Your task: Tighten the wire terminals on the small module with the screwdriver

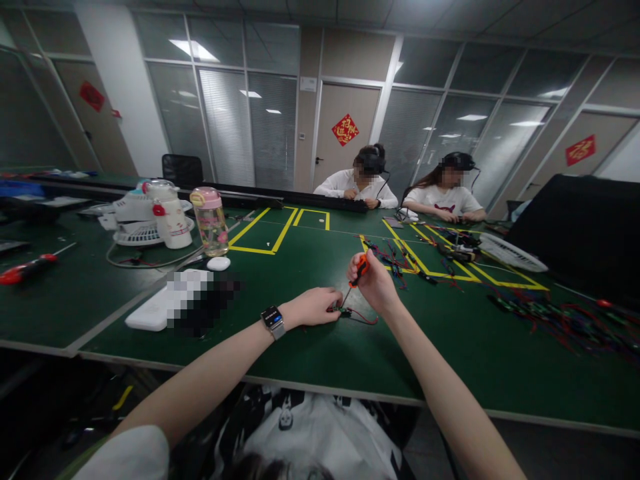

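Note:
On the green table, my left hand [320, 307] is closed around a small green wired part [345, 312], pinning it near the tabletop. A red and black wire [367, 319] curls out of that part to the right. My right hand [376, 283] grips an orange-and-black screwdriver [359, 268], its shaft slanting down to the left. The screwdriver's tip meets the small part beside my left fingertips. Exactly what the tip touches is too small to make out.
Loose wires and small boards [560, 317] lie in a heap at the right. To the left are a white box [150, 310], a pink-lidded bottle [210, 223], a white jug [173, 217] and a red screwdriver [30, 269]. Yellow tape [250, 251] marks the table. Two people sit opposite.

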### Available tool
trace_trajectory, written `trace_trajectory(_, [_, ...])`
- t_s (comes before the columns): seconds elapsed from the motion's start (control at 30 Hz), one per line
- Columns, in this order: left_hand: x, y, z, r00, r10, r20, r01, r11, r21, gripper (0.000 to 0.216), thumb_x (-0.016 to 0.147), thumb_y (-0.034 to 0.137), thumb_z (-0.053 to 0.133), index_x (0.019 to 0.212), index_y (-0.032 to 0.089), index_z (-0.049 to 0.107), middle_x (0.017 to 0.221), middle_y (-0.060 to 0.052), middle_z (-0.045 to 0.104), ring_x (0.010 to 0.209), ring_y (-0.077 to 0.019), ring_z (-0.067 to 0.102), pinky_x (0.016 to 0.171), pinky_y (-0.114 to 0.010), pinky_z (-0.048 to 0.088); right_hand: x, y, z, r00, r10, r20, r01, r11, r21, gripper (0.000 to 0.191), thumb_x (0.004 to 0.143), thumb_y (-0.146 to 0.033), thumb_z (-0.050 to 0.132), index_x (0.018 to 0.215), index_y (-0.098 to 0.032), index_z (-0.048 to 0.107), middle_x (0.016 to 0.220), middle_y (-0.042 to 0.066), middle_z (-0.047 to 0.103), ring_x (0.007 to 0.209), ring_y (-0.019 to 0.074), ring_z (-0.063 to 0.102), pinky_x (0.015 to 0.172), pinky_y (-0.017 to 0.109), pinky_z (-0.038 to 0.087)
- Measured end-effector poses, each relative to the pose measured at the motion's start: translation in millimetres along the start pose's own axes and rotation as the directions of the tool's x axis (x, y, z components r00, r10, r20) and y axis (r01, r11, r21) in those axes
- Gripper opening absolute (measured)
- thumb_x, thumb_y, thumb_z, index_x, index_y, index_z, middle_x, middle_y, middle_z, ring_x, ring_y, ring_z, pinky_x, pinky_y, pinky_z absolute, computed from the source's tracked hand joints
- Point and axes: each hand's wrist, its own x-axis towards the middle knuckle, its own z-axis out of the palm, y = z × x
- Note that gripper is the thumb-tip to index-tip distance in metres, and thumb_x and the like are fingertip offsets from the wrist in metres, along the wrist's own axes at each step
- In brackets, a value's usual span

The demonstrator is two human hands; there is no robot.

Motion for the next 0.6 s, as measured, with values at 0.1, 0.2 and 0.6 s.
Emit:
trace_trajectory(0.1, [-0.2, 0.9, -0.7, 1.0, -0.002, 0.007, 0.002, 1.0, 0.004, 0.012, 0.09, 0.03, 0.057, 0.095, 0.02, 0.056, 0.094, -0.003, 0.06, 0.078, -0.0163, 0.058, 0.065, -0.025, 0.041, 1.3, 0.2, -0.3, 1.0, 0.011, 0.004, -0.011, 1.0, 0.007, 0.034, 0.086, -0.049, 0.062, 0.07, -0.02, 0.058, 0.058, -0.002, 0.046, 0.05, 0.0106, 0.038, 0.05, 0.025, 0.035])
trace_trajectory(0.2, [-0.1, 1.0, -0.3, 1.0, -0.009, 0.009, 0.009, 1.0, 0.015, 0.012, 0.09, 0.03, 0.056, 0.096, 0.02, 0.056, 0.094, -0.003, 0.06, 0.078, -0.0164, 0.058, 0.066, -0.025, 0.041, 1.0, 0.2, 0.0, 1.0, 0.02, 0.011, -0.021, 1.0, 0.011, 0.034, 0.088, -0.052, 0.058, 0.074, -0.021, 0.057, 0.055, -0.004, 0.042, 0.046, 0.0098, 0.034, 0.048, 0.024, 0.033])
trace_trajectory(0.6, [0.4, 1.1, -0.2, 1.0, -0.01, 0.006, 0.01, 1.0, 0.018, 0.01, 0.089, 0.029, 0.056, 0.095, 0.02, 0.056, 0.092, -0.002, 0.06, 0.078, -0.0165, 0.058, 0.066, -0.025, 0.04, 1.2, 4.5, -0.2, 0.997, -0.012, -0.076, 0.014, 1.0, 0.024, 0.037, 0.087, -0.052, 0.06, 0.07, -0.019, 0.057, 0.063, -0.002, 0.048, 0.052, 0.01, 0.043, 0.051, 0.025, 0.036])
